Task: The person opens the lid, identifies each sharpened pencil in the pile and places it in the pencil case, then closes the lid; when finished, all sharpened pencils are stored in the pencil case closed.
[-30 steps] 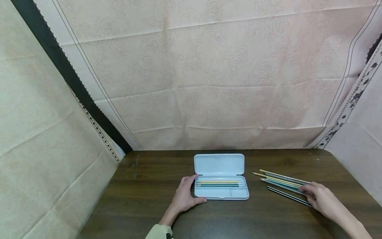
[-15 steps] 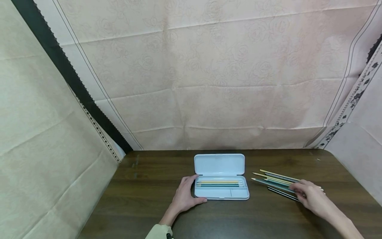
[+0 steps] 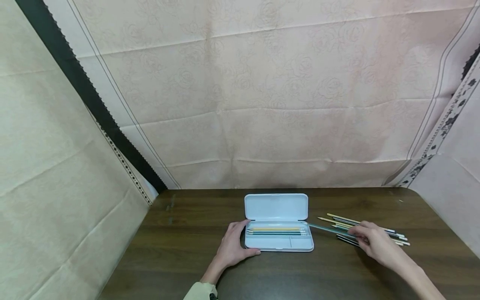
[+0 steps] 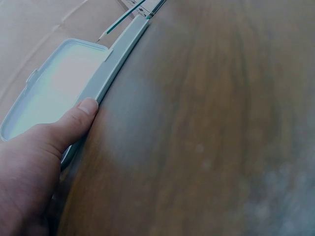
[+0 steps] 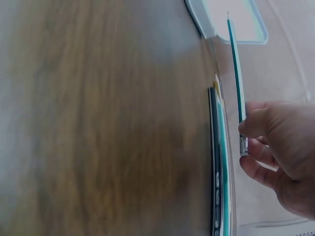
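Observation:
A light blue pencil case (image 3: 276, 207) lies open on the table with its lid tipped back. Several yellow and green pencils (image 3: 275, 231) rest in its long back compartment. My left hand (image 3: 231, 248) holds the case at its left end, thumb (image 4: 81, 115) along the front edge and fingers toward the back corner. Between thumb and fingertips, my right hand (image 3: 376, 246) pinches a green pencil (image 5: 236, 69) near its rear end. This pencil is raised and points left, its tip over the case's back right corner in the head view.
Under and beside my right hand lies a loose pile of yellow, green and black pencils (image 3: 343, 218). The brown wooden table (image 3: 195, 233) ends at a pale cloth screen (image 3: 281, 137) at the back, with more cloth at both sides.
My right hand has moved left, drawing a green pencil out of the pile and bringing its tip to the case. The left hand and the case have stayed in place.

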Tool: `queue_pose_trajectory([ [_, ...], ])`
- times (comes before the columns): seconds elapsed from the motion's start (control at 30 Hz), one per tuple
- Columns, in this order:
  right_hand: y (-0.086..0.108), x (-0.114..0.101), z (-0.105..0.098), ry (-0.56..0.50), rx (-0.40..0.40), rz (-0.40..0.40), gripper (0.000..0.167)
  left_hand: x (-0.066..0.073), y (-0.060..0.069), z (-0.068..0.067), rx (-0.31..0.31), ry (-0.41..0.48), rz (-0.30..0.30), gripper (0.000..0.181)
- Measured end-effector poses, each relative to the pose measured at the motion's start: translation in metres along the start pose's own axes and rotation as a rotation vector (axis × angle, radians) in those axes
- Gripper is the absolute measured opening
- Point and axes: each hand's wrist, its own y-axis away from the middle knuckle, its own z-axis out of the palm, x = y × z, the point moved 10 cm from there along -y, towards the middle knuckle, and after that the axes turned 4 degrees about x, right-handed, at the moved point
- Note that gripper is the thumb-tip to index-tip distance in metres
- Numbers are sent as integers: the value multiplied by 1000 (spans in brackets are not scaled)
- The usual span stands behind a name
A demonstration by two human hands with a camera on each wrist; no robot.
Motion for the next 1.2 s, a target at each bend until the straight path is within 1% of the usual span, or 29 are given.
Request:
queue_pose_trajectory([
  [0.23,-15,-10,10,-11,-5,-28,41,0,0,0,-4,-2,-4,94],
  [0.43,-25,-16,24,-26,-47,-8,42,-2,0,1,-12,-4,-20,94],
  [0.67,-37,-23,39,-27,-83,6,40,0,-1,1,-16,-4,-17,95],
  [0.77,-42,-26,46,-26,-104,16,40,-1,-1,2,-20,-1,-27,95],
  [1.07,-53,-36,61,-34,-153,24,36,-1,0,1,-19,6,-35,95],
  [1.2,-59,-40,67,-45,-176,27,34,0,0,1,-15,11,-28,95],
])
